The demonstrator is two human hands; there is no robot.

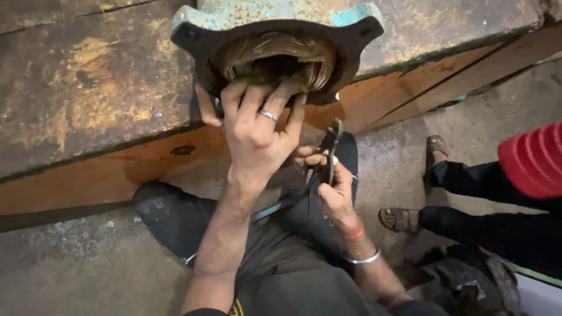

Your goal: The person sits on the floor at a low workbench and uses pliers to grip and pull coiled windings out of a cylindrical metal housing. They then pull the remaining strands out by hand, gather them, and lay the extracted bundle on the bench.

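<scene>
Closest to me, my right hand sits low over my lap, its fingers closed around the handles of a pair of pliers; the dark tool stands roughly upright, its nose pointing up toward the desk edge. A thin metal bangle and a red thread circle that wrist. Just beside it and a little higher, my left hand reaches forward and up, a ring on one finger. Its fingers are spread and curled over the lower rim of a motor housing, fingertips pressing into the opening, thumb against the rim at the left. The two hands are near but not touching.

The housing is rusty, with flaking blue-green paint, and lies on its side at the front edge of the worn desk, its open end facing me. Inside it I see a ring of copper winding.

To my right, on the concrete floor, another person's sandalled feet and dark trousers show, with something red above them.
</scene>
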